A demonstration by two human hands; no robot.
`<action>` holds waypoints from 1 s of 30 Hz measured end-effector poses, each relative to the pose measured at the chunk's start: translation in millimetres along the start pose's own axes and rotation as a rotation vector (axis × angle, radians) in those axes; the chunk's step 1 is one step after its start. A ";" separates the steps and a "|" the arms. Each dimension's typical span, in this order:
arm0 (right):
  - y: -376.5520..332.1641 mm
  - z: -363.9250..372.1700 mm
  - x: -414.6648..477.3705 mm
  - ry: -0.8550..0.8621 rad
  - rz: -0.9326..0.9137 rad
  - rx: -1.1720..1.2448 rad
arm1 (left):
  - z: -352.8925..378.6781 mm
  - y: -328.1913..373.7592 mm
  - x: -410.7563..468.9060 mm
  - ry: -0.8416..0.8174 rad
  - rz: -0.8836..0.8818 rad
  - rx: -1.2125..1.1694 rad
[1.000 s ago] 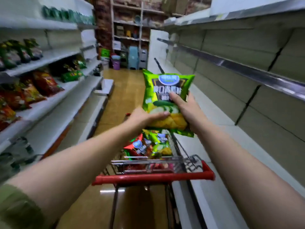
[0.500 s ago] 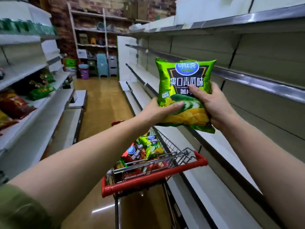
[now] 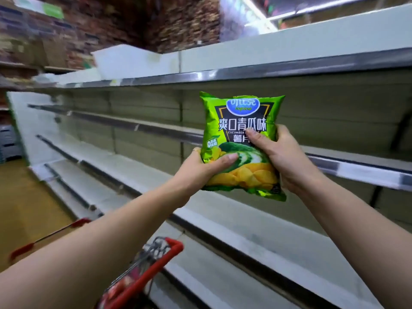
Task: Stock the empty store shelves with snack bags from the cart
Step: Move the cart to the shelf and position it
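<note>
A green bag of cucumber-flavour chips [image 3: 242,121] is held upright in both hands in front of the bare white shelves [image 3: 223,221]. My left hand [image 3: 200,170] grips its lower left edge, thumb across the front. My right hand [image 3: 283,157] grips the right side, thumb on the printed front. The bag is level with the middle shelf [image 3: 356,168] and clear of it. The red-rimmed cart [image 3: 142,279] sits at the bottom left, partly hidden under my left forearm, with red bags just visible inside.
Several bare shelf tiers run from left to right, each with a metal front rail [image 3: 245,73]. The yellowish aisle floor [image 3: 26,208] lies at the left. A brick wall [image 3: 156,23] and blurred back shelving are at the top left.
The view has swung right and up, towards the bare shelves. Both hands carried the green bag higher and rightwards, away from the cart, which dropped to the bottom left.
</note>
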State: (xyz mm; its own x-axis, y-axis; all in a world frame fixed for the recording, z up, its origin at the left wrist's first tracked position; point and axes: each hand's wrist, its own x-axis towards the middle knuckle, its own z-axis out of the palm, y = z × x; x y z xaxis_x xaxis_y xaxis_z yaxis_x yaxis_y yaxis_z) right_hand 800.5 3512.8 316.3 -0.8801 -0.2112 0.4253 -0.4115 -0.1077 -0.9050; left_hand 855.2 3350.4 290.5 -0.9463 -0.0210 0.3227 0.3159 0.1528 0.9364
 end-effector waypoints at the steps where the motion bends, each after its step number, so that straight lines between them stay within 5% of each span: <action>1: -3.1 -22.0 -1.2 0.045 -0.001 -0.040 | 19.2 3.8 9.1 -0.053 0.001 -0.006; 8: -33.5 -173.2 -11.0 0.330 0.025 -0.249 | 161.6 31.8 70.5 -0.330 -0.012 0.033; 13: -46.9 -246.8 12.4 0.430 0.129 -0.306 | 233.5 48.8 115.9 -0.333 -0.071 0.095; 23: -14.9 -273.2 98.2 0.332 0.288 -0.210 | 240.0 36.8 206.2 -0.300 -0.179 0.201; 30: 5.9 -287.0 148.0 0.371 0.305 -0.232 | 243.9 11.6 271.3 -0.453 -0.251 0.264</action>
State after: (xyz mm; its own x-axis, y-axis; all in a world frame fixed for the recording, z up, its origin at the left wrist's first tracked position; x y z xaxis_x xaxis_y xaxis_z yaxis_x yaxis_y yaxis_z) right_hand 599.8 3759.7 371.6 -0.9753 0.1629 0.1490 -0.1282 0.1311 -0.9830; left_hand 585.3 3587.5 355.3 -0.9434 0.3277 -0.0510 0.1048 0.4407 0.8915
